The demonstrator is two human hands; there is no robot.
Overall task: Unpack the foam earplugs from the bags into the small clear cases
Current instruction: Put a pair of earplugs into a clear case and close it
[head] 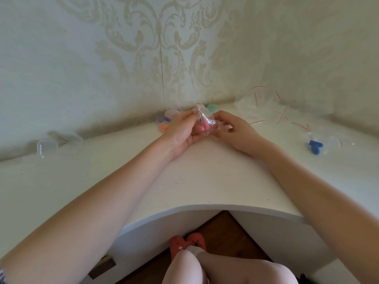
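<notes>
pink earplugs (202, 128) inside small clear bag (205, 119), bag pinched between left hand (181, 132) and right hand (231, 130) grip

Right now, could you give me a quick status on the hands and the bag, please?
Left hand and right hand both pinching small bag. Pink earplugs inside. Nothing in the way.

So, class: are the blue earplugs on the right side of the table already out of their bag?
No, the blue earplugs lie inside a clear bag on the white table.
</notes>
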